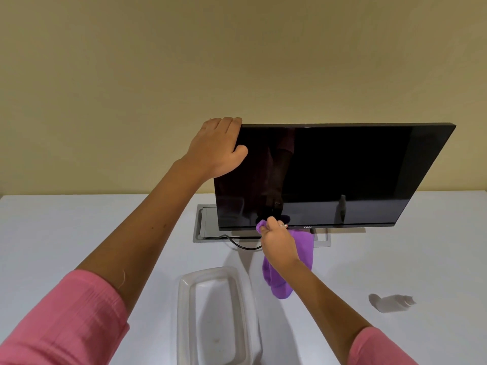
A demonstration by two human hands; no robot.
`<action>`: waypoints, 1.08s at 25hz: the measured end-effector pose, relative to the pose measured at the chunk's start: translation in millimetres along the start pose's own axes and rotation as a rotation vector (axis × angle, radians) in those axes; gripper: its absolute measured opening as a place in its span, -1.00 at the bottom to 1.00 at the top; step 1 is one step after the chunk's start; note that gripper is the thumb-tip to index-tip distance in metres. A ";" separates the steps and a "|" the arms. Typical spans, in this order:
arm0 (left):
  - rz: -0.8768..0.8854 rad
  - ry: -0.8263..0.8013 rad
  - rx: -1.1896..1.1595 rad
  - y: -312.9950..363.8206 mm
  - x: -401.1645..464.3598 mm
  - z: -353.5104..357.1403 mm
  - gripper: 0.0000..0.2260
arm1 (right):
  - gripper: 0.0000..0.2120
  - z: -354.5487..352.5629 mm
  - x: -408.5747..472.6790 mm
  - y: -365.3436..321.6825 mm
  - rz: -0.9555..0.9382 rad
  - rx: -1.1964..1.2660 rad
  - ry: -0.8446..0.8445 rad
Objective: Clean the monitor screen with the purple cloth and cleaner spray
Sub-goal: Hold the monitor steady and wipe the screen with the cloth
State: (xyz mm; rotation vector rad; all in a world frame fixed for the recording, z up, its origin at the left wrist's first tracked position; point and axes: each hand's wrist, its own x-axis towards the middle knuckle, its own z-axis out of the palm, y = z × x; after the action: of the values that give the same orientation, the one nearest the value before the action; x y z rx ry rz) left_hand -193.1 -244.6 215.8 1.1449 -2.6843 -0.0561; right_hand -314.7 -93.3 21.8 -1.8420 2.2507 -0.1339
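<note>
The monitor (329, 177) stands on its stand at the back of the white bench (79, 233), tilted so the dark screen faces up toward the head camera. The left hand (218, 148) grips its top left corner, fingers over the top edge and thumb pressed on the front. The right hand (279, 241) has its fingers clamped on a bunch of the purple cloth (303, 248), pressing it against the lower edge of the screen, left of the logo; the rest of the cloth hangs loose down toward the bench. The spray (392, 302) lies on its side to the right, well apart from both hands. A clear tray (184, 312) sits near the front.

The screen looks glossy and is probably fragile, so light pressure suits it; the panel likely pivots on its stand, which is why bracing the corner makes sense. The cloth is soft and limp, best held bunched as a pad. The spray seems light and small, easy to take around its body with 1 hand.
</note>
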 end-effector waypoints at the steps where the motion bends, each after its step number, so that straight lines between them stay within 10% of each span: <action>1: 0.002 -0.001 0.000 -0.3 -0.2 -0.2 -0.41 | -0.70 1.3 2.7 -8.3 0.000 0.011 0.002; 27: 0.030 0.016 0.005 -4.0 -3.3 0.8 -0.42 | -0.78 36.8 12.8 -69.3 -0.135 0.268 0.080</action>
State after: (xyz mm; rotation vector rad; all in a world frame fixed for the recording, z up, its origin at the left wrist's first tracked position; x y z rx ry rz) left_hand -188.2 -245.0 213.9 1.1017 -2.6885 -0.0359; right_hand -242.2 -117.3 -0.5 -1.8683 2.0388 -0.5150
